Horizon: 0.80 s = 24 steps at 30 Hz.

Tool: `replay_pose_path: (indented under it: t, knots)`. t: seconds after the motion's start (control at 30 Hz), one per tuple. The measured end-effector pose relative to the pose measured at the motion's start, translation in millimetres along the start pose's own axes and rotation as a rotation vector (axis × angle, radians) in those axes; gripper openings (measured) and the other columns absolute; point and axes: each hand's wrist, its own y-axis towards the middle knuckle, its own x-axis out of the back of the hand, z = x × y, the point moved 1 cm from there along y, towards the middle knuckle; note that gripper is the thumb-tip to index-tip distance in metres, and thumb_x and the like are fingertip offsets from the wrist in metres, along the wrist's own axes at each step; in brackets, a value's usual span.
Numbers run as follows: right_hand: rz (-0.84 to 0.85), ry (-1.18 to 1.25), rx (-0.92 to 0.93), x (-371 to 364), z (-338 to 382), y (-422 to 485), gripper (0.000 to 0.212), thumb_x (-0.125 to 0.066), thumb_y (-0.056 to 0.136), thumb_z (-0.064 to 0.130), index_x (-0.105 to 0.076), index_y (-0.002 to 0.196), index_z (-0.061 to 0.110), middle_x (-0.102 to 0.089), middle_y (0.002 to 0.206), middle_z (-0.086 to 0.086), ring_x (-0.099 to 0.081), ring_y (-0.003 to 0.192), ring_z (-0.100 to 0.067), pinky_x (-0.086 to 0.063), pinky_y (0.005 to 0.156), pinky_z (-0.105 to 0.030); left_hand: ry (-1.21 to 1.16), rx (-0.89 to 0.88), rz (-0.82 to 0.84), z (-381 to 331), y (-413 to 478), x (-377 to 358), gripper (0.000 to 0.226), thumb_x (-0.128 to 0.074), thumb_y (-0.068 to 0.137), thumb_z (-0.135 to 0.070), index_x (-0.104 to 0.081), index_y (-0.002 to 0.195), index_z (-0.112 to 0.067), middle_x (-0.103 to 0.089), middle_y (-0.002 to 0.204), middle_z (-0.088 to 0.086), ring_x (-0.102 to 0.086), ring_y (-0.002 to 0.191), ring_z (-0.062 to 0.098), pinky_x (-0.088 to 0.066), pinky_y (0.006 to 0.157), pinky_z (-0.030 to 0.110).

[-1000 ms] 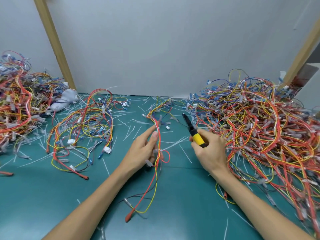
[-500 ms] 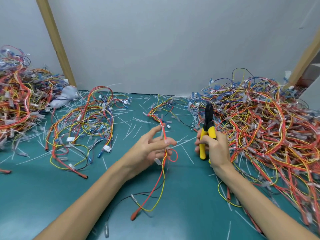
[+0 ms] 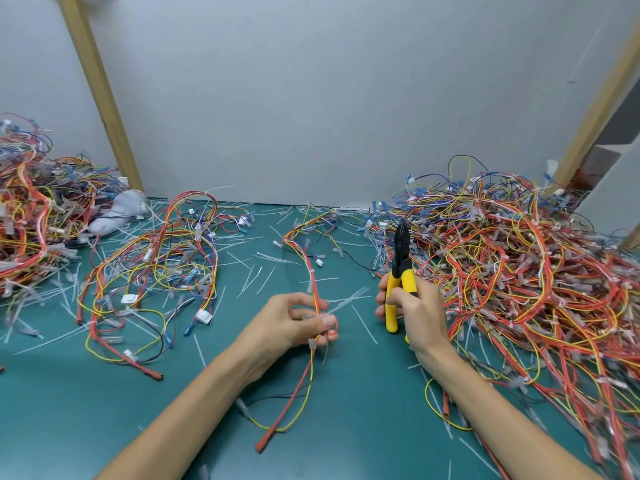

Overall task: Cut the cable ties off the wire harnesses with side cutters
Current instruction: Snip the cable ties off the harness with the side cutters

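Yellow handles now stand almost straight up in my right hand (image 3: pixel 419 317). A second ago the side cutters (image 3: pixel 400 268) leaned up and to the left; half a second ago they were already upright, and they sit much the same now. My left hand (image 3: pixel 287 323) has changed more. Its fingers were spread loosely around the wire harness (image 3: pixel 313 289), and now the thumb and curled fingers pinch it tight.

The harness runs through that left hand. It comes from the far middle of the green mat (image 3: pixel 346 427), passes under the thumb, and hangs on toward me. The cutters are just to its right, apart from it, with a strip of bare mat between the two hands. My right fingers wrap both handles, and the black head points up, away from me and clear of any wire.

The harness is a thin bundle of red, orange and yellow wires. A small white cable tie (image 3: pixel 310 271) cinches it just beyond my left fingers. Below the hand the wires part, and the red one ends in a reddish-brown terminal (image 3: pixel 261 445) near my left forearm.

A big tangle of harnesses (image 3: pixel 519 271) is heaped right of the cutters. A looser harness (image 3: pixel 156 271) lies to the left, with another heap (image 3: pixel 27 220) at the far left edge. Clipped tie ends (image 3: pixel 256 275) litter the mat.
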Motion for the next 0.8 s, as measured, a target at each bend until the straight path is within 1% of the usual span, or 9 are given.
replay_pose_path:
  t: [0.07,0.13,0.23,0.3,0.47,0.57,0.63,0.7,0.8]
  knots:
    - [0.003,-0.011,0.011,0.1,0.4,-0.4,0.017,-0.054,0.067,0.015,-0.067,0.076,0.011,-0.065,0.065,-0.006,-0.063,0.055,-0.022,-0.052,0.053,-0.032,-0.021,-0.014,-0.071,-0.6,-0.1,3.5,0.03,-0.071,0.083,-0.008,-0.059,0.11,0.001,-0.067,0.073,0.009,-0.055,0.056,0.017,-0.045,0.055,0.019]
    - [0.005,-0.011,0.02,-0.1,0.8,-1.1,0.018,-0.054,0.068,0.015,-0.068,0.078,0.011,-0.065,0.065,-0.005,-0.063,0.057,-0.021,-0.053,0.053,-0.031,-0.001,-0.032,-0.131,0.2,0.6,6.7,0.029,-0.068,0.087,-0.011,-0.064,0.115,-0.008,-0.065,0.07,0.005,-0.054,0.057,0.015,-0.044,0.058,0.019]
    - [0.017,-0.009,0.022,-1.1,1.3,-1.7,0.02,-0.055,0.068,0.016,-0.068,0.082,0.012,-0.066,0.067,-0.004,-0.064,0.058,-0.02,-0.054,0.054,-0.032,0.055,-0.06,-0.215,3.5,4.5,9.3,0.026,-0.058,0.096,-0.013,-0.063,0.119,-0.023,-0.061,0.066,-0.001,-0.049,0.059,0.012,-0.039,0.064,0.024]
    - [0.022,-0.011,0.023,-1.2,1.3,-1.7,0.021,-0.055,0.07,0.017,-0.068,0.085,0.012,-0.066,0.069,-0.003,-0.065,0.061,-0.02,-0.054,0.056,-0.033,0.082,-0.076,-0.25,5.2,6.8,9.6,0.028,-0.051,0.099,-0.012,-0.062,0.119,-0.028,-0.057,0.063,-0.004,-0.047,0.057,0.01,-0.037,0.064,0.023]
    - [0.044,0.006,0.046,-1.6,1.5,-1.9,0.024,-0.054,0.071,0.016,-0.067,0.09,0.012,-0.066,0.072,-0.003,-0.063,0.065,-0.02,-0.051,0.056,-0.031,-0.002,-0.071,-0.245,2.4,8.4,6.9,0.042,-0.039,0.102,0.0,-0.057,0.125,-0.031,-0.046,0.066,-0.002,-0.047,0.061,0.01,-0.046,0.06,0.019]
    - [0.049,0.015,0.053,-1.9,0.8,-1.3,0.024,-0.054,0.071,0.016,-0.067,0.091,0.012,-0.066,0.072,-0.003,-0.063,0.065,-0.02,-0.052,0.056,-0.031,-0.056,-0.059,-0.222,-0.6,7.2,5.6,0.046,-0.038,0.102,0.0,-0.058,0.119,-0.038,-0.044,0.067,-0.002,-0.046,0.064,0.011,-0.047,0.058,0.018]
    - [0.052,0.015,0.055,-1.5,0.1,-0.6,0.025,-0.055,0.07,0.016,-0.067,0.092,0.012,-0.066,0.073,-0.003,-0.064,0.065,-0.021,-0.053,0.057,-0.032,-0.056,-0.074,-0.218,-0.7,6.9,4.6,0.043,-0.042,0.101,-0.001,-0.057,0.124,-0.035,-0.047,0.062,-0.004,-0.048,0.062,0.011,-0.048,0.058,0.019]
    - [0.055,0.007,0.061,-0.7,0.0,-0.2,0.026,-0.055,0.07,0.017,-0.068,0.093,0.012,-0.066,0.074,-0.003,-0.064,0.066,-0.022,-0.054,0.057,-0.031,-0.043,-0.087,-0.252,1.0,7.1,4.4,0.037,-0.05,0.099,-0.003,-0.056,0.128,-0.024,-0.053,0.062,-0.002,-0.05,0.06,0.01,-0.048,0.059,0.019]
    - [0.064,-0.006,0.074,-1.2,0.6,-0.5,0.024,-0.055,0.069,0.017,-0.067,0.09,0.011,-0.065,0.074,-0.006,-0.063,0.064,-0.022,-0.052,0.057,-0.029,-0.117,-0.052,-0.317,3.2,7.9,6.5,0.024,-0.06,0.094,-0.006,-0.059,0.117,0.0,-0.065,0.065,0.002,-0.056,0.06,0.012,-0.049,0.062,0.019]
